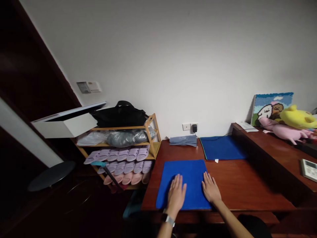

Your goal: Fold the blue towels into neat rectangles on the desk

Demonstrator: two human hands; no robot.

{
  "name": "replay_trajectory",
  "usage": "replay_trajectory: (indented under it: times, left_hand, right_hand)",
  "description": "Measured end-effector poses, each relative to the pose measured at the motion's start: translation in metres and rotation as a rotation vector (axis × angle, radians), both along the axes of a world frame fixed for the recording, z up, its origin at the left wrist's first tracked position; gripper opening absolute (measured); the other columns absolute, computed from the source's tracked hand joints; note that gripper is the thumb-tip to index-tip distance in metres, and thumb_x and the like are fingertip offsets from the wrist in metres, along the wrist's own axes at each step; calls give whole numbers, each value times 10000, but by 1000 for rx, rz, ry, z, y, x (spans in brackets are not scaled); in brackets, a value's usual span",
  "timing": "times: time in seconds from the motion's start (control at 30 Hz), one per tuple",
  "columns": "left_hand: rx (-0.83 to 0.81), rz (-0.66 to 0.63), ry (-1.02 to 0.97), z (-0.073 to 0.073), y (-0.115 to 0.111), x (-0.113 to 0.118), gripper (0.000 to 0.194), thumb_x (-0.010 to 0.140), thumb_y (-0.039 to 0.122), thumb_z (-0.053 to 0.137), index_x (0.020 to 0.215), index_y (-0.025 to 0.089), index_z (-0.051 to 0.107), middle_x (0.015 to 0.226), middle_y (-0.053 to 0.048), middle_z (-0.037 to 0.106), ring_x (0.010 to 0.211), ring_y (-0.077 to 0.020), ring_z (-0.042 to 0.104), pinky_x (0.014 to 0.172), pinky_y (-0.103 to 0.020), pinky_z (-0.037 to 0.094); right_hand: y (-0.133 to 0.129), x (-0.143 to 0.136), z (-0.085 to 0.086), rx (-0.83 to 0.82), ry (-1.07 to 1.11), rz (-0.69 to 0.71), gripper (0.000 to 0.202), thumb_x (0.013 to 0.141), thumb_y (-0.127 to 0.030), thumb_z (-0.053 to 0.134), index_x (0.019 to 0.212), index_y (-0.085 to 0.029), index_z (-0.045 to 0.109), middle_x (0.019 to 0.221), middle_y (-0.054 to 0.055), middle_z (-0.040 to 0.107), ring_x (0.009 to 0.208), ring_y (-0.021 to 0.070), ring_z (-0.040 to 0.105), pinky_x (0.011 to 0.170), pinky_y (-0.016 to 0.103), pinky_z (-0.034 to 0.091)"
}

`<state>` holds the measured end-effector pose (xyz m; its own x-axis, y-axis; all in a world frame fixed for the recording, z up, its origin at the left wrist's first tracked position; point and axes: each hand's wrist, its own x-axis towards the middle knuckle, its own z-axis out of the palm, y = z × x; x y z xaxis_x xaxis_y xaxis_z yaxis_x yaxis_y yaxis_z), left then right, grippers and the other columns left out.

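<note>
A bright blue cloth (188, 172) lies spread flat at the front of the reddish-brown wooden table (242, 185). My left hand (176, 195) rests palm down on its left half, fingers stretched out and pointing away from me. Over its right edge lies my right hand (210, 188), also flat, with the fingers extended. Neither hand grips anything. Behind, near the wall, a darker blue cloth (223, 147) with a small white tag lies flat. To the left of that cloth sits a folded grey-blue cloth (183, 140).
A wooden rack (155, 135) left of the table holds several slippers (122, 153), plastic-wrapped items and a black bag (121, 114). A raised ledge (277, 145) on the right carries plush toys (297, 117), a picture and a white device (309, 169). A plugged-in adapter (194, 127) trails a black cable.
</note>
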<state>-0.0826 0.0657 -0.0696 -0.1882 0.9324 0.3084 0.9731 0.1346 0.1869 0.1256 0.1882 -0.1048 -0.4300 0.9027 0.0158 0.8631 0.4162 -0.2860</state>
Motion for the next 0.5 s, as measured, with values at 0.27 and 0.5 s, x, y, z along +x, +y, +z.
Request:
replay_trajectory:
  times: [0.27, 0.5]
  left_hand:
    - [-170, -250, -106, -6, 61, 88, 639, 1079, 512, 118, 1606, 218, 330, 1660, -47, 347, 1550, -204, 273, 1290, -441, 223]
    - [-232, 80, 12, -12, 7, -33, 701, 1054, 595, 168, 1611, 196, 317, 1678, -66, 270, 1562, -260, 228, 1279, -493, 215]
  right_hand:
    - [5, 2, -5, -5, -37, 90, 631, 1013, -347, 220, 1609, -159, 302, 1701, 72, 183, 1582, 232, 129, 1281, 454, 103]
    - [-1, -2, 9, -46, -28, -5, 690, 1028, -429, 125, 1628, -94, 182, 1704, 55, 168, 1582, 206, 131, 1287, 404, 88]
